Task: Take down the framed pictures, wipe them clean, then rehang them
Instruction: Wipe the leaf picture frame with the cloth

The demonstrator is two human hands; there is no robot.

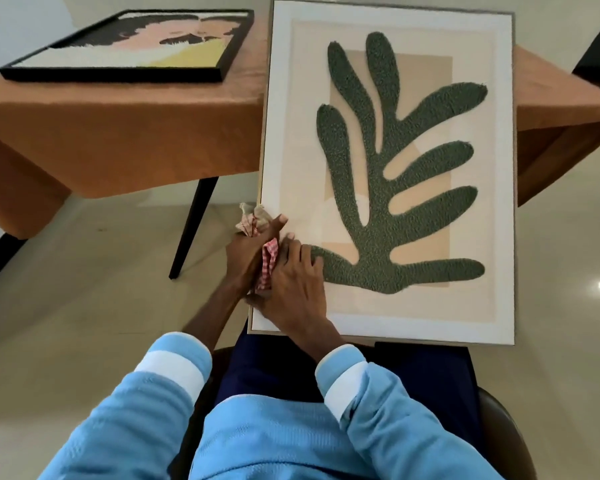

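A large light-framed picture [388, 22] with a green leaf shape rests on my lap and leans against the table. My left hand [248, 259] is at the frame's lower left edge and holds a red-checked cloth [269, 263] against it. A bunch of the cloth sticks out beyond the fingers. My right hand [293, 289] lies flat on the picture's lower left corner, fingers spread, beside the cloth. A second picture in a black frame [118, 72] lies flat on the table at the far left.
The table [125, 133] in front of me is covered with an orange-brown cloth and has dark legs. I sit on a chair with a dark armrest [510, 431] at the right. Pale tiled floor [84, 289] lies to my left.
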